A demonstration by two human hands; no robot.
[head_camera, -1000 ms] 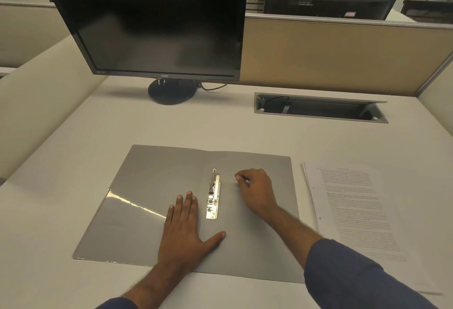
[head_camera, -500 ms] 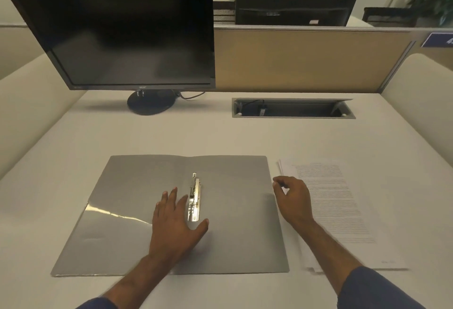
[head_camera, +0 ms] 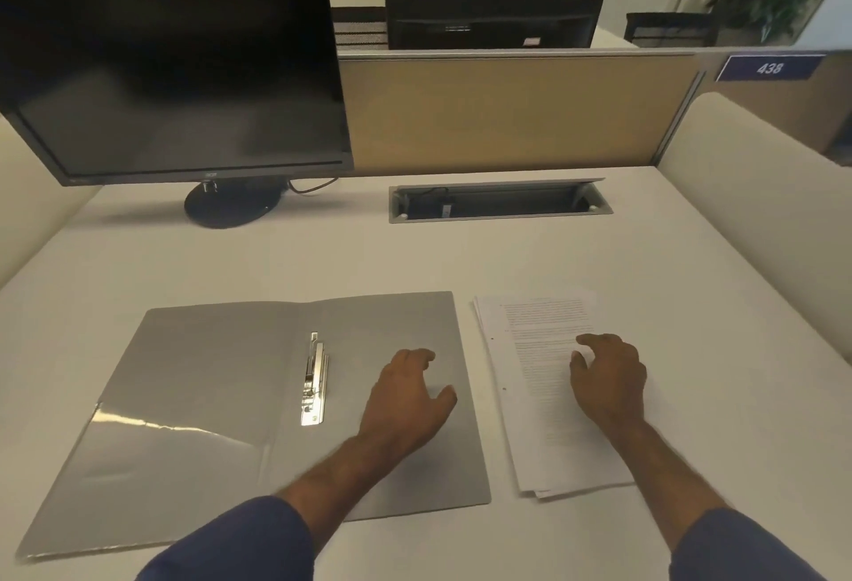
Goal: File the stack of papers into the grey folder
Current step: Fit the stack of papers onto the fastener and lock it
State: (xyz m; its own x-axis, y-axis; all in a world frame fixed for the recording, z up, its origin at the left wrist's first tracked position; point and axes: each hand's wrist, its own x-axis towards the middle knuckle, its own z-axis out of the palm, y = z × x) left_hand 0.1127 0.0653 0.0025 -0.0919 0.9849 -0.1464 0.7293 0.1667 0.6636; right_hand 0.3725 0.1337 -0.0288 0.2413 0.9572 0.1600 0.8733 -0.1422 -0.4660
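Note:
The grey folder (head_camera: 207, 377) lies open and flat on the white desk, with a metal clip fastener (head_camera: 314, 382) along its spine. To its right lies the stack of printed papers (head_camera: 539, 396), punch holes along its left edge. My left hand (head_camera: 408, 393) hovers over the folder's right half, fingers curled loosely, holding nothing. My right hand (head_camera: 606, 380) rests on top of the paper stack with fingers spread and bent downward onto the top sheet.
A black monitor (head_camera: 170, 73) on a round stand is at the back left. A recessed cable tray (head_camera: 500, 202) is set into the desk behind the folder. A tan partition (head_camera: 507, 114) and white side panels enclose the desk.
My right hand moved right from the folder's edge onto the paper stack. My left hand left the clip and shifted right over the folder's right half.

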